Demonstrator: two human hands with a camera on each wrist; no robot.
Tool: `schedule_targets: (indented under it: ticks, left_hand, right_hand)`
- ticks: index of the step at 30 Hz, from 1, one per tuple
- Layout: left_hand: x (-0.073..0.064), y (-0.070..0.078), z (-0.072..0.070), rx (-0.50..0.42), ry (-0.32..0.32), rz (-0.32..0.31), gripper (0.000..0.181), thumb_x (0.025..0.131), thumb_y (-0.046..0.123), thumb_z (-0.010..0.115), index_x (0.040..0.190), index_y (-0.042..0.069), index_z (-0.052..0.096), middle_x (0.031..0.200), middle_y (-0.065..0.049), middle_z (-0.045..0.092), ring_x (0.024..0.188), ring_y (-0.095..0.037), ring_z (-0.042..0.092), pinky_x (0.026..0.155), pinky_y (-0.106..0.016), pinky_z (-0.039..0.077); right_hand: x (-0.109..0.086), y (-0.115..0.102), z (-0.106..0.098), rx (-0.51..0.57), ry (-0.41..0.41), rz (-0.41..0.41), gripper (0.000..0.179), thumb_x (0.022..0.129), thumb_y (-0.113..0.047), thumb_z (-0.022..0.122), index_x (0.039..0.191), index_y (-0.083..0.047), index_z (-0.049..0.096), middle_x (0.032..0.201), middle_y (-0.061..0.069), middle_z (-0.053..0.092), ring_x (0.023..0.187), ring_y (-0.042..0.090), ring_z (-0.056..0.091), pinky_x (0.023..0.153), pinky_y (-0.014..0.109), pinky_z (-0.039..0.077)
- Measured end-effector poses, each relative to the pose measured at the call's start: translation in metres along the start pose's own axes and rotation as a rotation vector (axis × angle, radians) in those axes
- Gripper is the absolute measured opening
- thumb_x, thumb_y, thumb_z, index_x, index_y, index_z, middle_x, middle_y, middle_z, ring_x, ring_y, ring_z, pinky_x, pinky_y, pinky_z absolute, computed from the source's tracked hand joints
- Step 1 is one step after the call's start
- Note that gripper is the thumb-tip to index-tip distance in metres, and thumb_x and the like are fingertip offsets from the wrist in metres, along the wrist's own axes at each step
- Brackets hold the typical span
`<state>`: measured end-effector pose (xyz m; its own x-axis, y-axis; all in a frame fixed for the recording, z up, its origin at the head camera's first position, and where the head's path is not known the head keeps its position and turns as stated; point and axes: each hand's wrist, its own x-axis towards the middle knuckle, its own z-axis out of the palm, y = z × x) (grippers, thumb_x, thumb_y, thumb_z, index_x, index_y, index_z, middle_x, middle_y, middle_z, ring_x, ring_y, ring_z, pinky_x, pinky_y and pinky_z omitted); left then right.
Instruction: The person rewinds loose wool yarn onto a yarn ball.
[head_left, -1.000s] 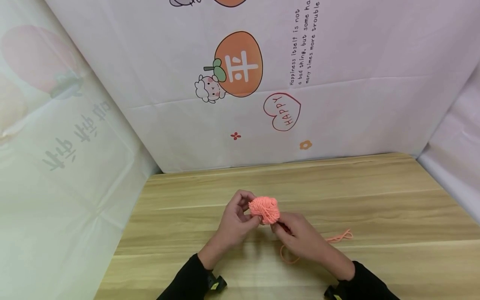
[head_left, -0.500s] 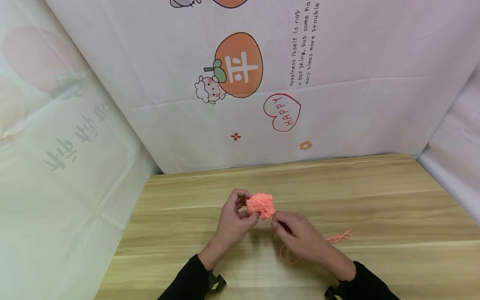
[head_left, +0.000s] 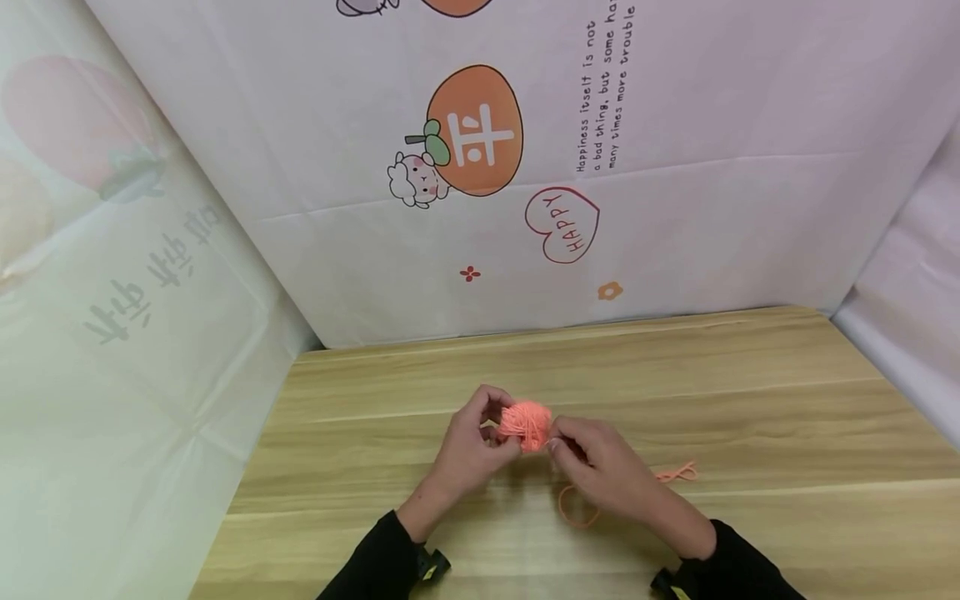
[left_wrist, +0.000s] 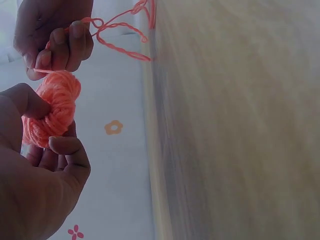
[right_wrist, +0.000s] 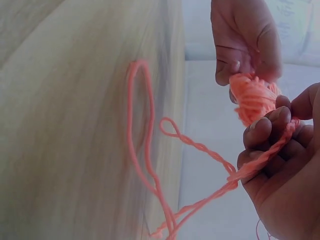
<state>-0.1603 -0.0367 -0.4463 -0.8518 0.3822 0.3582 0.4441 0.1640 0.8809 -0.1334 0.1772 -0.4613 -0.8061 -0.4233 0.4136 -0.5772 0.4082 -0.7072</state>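
My left hand [head_left: 468,446] pinches a small coral-orange ball of yarn [head_left: 527,426] between thumb and fingers, held above the table. Close on its right, my right hand [head_left: 607,471] pinches the yarn strand [left_wrist: 45,71] that runs from the ball. In the right wrist view, twisted yarn [right_wrist: 267,155] passes through the curled right fingers and hangs out below them. A loose yarn loop [right_wrist: 131,115] droops towards the table there. The head view shows a twisted yarn end [head_left: 677,473] beyond the right wrist.
The wood-grain table [head_left: 360,467] lies under both hands. A white printed cloth [head_left: 337,267] rises along its back edge, with another pale cloth [head_left: 150,400] at the left. Dark sleeves with wrist-worn devices [head_left: 433,567] reach in from the front.
The ball of yarn has turned in my left fingers, and its wraps now lie at another angle. It shifted left, then back right and down. My right hand has barely moved.
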Motion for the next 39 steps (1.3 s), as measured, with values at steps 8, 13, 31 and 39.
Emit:
schedule_targets:
  ticks: [8,13,31,39]
  left_hand:
    - [-0.0005,0.0019,0.0006,0.005,-0.105,0.022,0.039,0.074,-0.012,0.059,0.110,0.002,0.055,0.093,-0.011,0.057,0.079,-0.028,0.052,0.054,-0.027,0.043]
    - [-0.0010,0.0012,0.0008,0.000,-0.200,0.043,0.039,0.076,-0.013,0.059,0.112,0.002,0.054,0.094,-0.012,0.057,0.079,-0.029,0.053,0.055,-0.023,0.044]
    - [-0.0025,0.0025,0.0022,-0.030,-0.425,0.057,0.041,0.075,-0.010,0.060,0.111,0.007,0.055,0.097,-0.004,0.059,0.084,-0.017,0.057,0.062,-0.022,0.051]
    - [-0.0030,0.0016,0.0031,-0.159,-0.508,0.088,0.041,0.077,-0.012,0.061,0.113,0.006,0.053,0.109,-0.005,0.057,0.095,-0.011,0.057,0.074,-0.026,0.054]
  right_hand:
    - [0.0011,-0.0015,-0.0022,0.027,0.005,-0.019,0.023,0.100,-0.009,0.051,0.081,-0.021,0.056,0.065,-0.012,0.048,0.051,0.004,0.041,0.045,0.019,0.037]
    - [0.0015,-0.0005,-0.0033,0.025,0.018,-0.032,0.022,0.099,-0.009,0.052,0.081,-0.019,0.057,0.064,-0.012,0.046,0.051,0.003,0.039,0.045,0.018,0.036]
    - [0.0010,0.0056,-0.0058,-0.016,0.030,-0.024,0.023,0.100,-0.008,0.050,0.084,-0.024,0.056,0.062,-0.011,0.044,0.050,0.004,0.039,0.043,0.017,0.034]
    - [0.0004,0.0058,-0.0039,0.005,0.044,-0.040,0.025,0.096,-0.005,0.054,0.084,-0.026,0.056,0.061,-0.015,0.043,0.050,0.000,0.037,0.042,0.016,0.034]
